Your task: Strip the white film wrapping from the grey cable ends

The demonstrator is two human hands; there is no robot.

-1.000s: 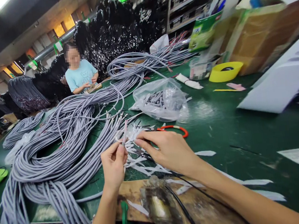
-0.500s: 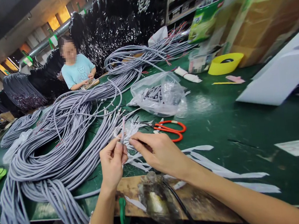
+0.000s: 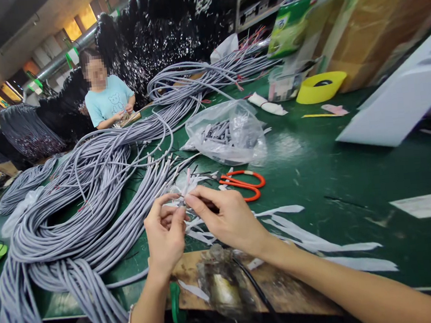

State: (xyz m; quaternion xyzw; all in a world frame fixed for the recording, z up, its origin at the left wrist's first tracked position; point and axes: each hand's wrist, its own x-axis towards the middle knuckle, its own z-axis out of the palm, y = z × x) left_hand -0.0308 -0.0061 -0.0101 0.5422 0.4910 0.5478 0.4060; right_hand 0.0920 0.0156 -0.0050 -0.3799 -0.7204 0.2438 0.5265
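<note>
My left hand (image 3: 166, 232) is closed, thumb and forefinger pinching the end of a grey cable (image 3: 182, 202). Pale pinkish inner strands (image 3: 188, 176) stick up from that end. Close beside it, my right hand (image 3: 225, 215) is closed too, its thumb and forefinger meeting at the same cable end; whatever small piece they pinch is hidden. White stripped fibres and strips lie behind and under the fingers. To the left spreads a large coil of grey cables (image 3: 82, 233), with several trimmed ends pointing toward my hands. Orange-handled scissors (image 3: 253, 179) rest just beyond my right hand.
A clear plastic bag (image 3: 228, 135) of small grey pieces sits behind the scissors. White strips (image 3: 301, 239) lie on the green table. A worn metal device (image 3: 222, 281) is on the wooden board in front. A yellow tape roll (image 3: 307, 93) and a co-worker (image 3: 110, 100) are farther back.
My right hand has come against the left at the cable end, and the left fingers have loosened and shifted around it. The cable end has moved slightly right.
</note>
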